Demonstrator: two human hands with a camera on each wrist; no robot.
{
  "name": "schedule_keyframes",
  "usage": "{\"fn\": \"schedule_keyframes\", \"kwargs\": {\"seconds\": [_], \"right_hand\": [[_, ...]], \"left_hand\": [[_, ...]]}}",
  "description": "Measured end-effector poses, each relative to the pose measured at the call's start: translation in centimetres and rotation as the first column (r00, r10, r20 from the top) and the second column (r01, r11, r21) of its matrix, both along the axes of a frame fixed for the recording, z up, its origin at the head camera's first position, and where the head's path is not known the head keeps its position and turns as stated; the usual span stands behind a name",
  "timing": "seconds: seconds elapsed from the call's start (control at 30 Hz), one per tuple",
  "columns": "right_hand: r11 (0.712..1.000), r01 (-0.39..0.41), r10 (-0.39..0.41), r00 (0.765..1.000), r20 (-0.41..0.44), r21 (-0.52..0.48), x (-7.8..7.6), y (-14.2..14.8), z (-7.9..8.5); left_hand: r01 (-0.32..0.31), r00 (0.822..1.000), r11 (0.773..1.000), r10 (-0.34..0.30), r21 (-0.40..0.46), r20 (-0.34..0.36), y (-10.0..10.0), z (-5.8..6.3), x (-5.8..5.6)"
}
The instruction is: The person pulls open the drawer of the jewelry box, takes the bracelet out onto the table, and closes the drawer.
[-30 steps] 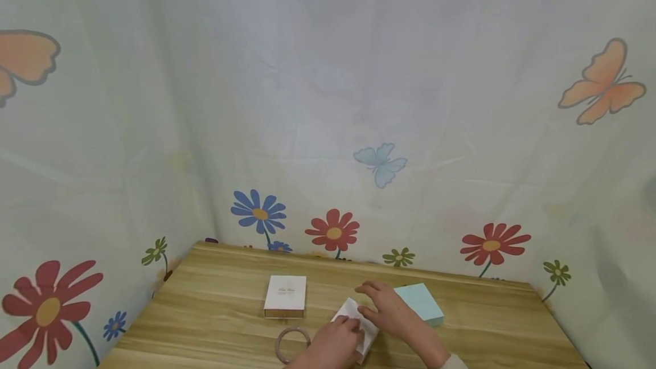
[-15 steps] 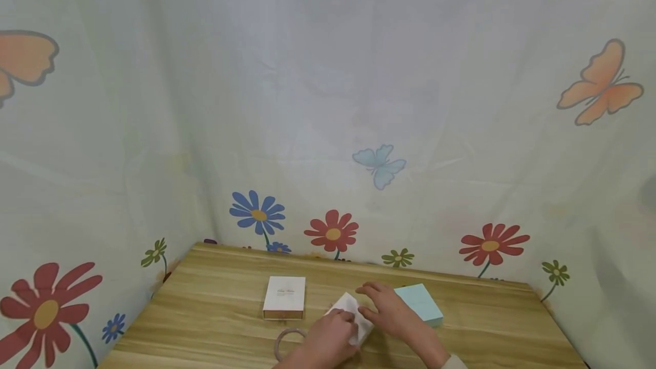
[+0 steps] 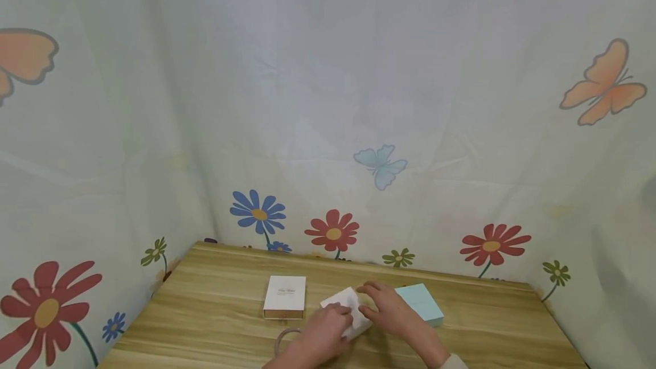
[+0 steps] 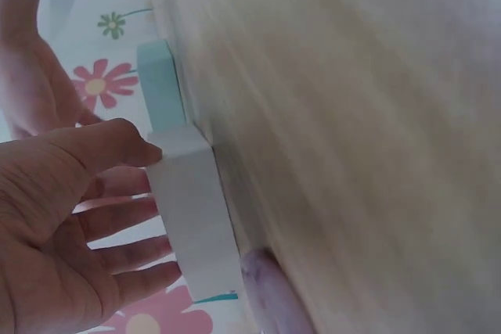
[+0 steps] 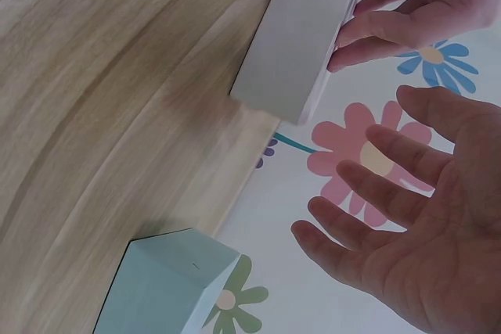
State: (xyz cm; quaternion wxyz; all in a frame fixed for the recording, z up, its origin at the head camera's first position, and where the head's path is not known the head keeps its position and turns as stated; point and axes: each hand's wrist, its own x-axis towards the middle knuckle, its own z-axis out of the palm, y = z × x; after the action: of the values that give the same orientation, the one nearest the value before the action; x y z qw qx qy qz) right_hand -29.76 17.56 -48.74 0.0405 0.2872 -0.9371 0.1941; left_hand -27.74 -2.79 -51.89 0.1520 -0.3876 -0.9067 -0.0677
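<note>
In the head view, my left hand (image 3: pixel 324 332) lies over a small white box (image 3: pixel 348 296) near the table's front. Its fingertips touch the box's top, and the hand hides part of the box. The left wrist view shows the thumb at one corner of the box (image 4: pixel 192 209) and the fingers along the upper edge. Just right of the box hovers my right hand (image 3: pixel 397 312), fingers spread and loosely bent; it appears with nothing in it in the right wrist view. A pale mauve ring-shaped bangle (image 3: pixel 281 340) lies left of my left hand, partly covered by it.
A second white box (image 3: pixel 285 295) with small lettering and a brown side stands left on the wooden table (image 3: pixel 215 300). Behind my right hand is a light teal box (image 3: pixel 421 302). A flowered curtain (image 3: pixel 307 101) hangs round the table.
The white box has turned counterclockwise and shifted slightly left, together with my left hand, which now covers more of the bangle. My right hand has stayed nearly still.
</note>
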Motion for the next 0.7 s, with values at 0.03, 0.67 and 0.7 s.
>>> {"fn": "schedule_keyframes", "kwargs": {"seconds": [0.03,0.67,0.7], "right_hand": [[1.0,0.002,-0.002,1.0,0.002,0.001,0.0,0.0,0.0],[1.0,-0.001,0.001,1.0,0.003,0.002,0.0,0.1,0.1],[1.0,0.006,-0.006,1.0,0.003,0.005,-0.1,0.1,0.1]], "left_hand": [[0.002,1.0,1.0,-0.002,-0.009,0.002,-0.1,0.0,-0.1],[-0.024,0.993,0.999,0.027,-0.028,0.117,-0.8,0.6,-0.9],[-0.031,0.992,0.999,0.034,-0.022,0.122,-0.7,0.6,-0.9]]}}
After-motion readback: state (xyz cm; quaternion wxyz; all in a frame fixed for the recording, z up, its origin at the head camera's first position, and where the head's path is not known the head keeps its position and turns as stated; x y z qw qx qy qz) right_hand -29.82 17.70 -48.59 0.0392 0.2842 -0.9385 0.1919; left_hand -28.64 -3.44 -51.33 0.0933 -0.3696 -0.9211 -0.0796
